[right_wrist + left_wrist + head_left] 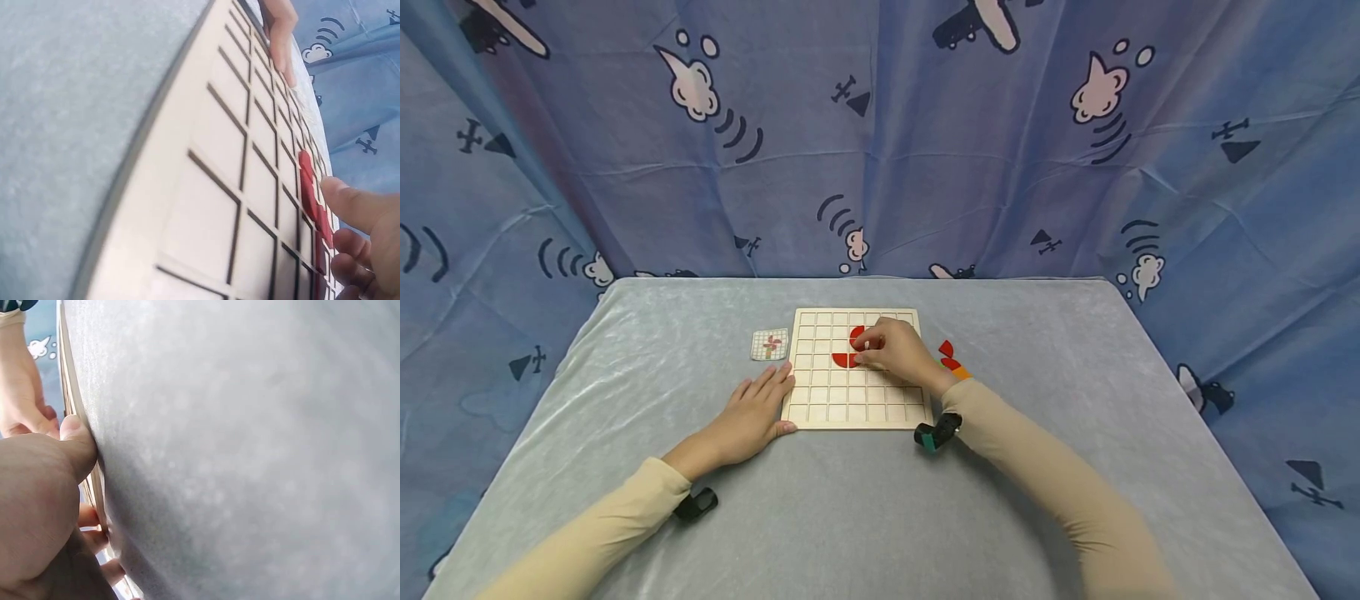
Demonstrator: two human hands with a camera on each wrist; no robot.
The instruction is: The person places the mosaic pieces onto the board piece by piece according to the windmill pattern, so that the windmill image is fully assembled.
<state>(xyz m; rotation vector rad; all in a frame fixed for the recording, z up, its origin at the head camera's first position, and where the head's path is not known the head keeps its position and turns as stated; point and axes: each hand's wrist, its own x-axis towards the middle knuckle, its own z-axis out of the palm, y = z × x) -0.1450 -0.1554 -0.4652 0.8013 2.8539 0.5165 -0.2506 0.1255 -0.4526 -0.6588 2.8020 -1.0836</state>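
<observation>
A square wooden board (857, 414) with a grooved grid lies on the cloth-covered table. Red curved-edged pieces (841, 360) sit in cells near its middle, partly hidden by my right hand (901, 350). That hand reaches over the board from the right, its fingers bent and its thumb and index fingertips right at the red pieces (310, 190). I cannot tell whether it pinches one. Spread beside the board's left side, my left hand (751, 421) rests with its fingertips and thumb at the edge. In the left wrist view its thumb (78, 440) lies against the board's side.
A small pattern card (770, 344) with a red pinwheel on a grid lies left of the board. Loose red pieces (947, 348) and an orange piece (961, 373) lie to the right, close to the right wrist. A blue patterned curtain (880, 167) hangs behind the table.
</observation>
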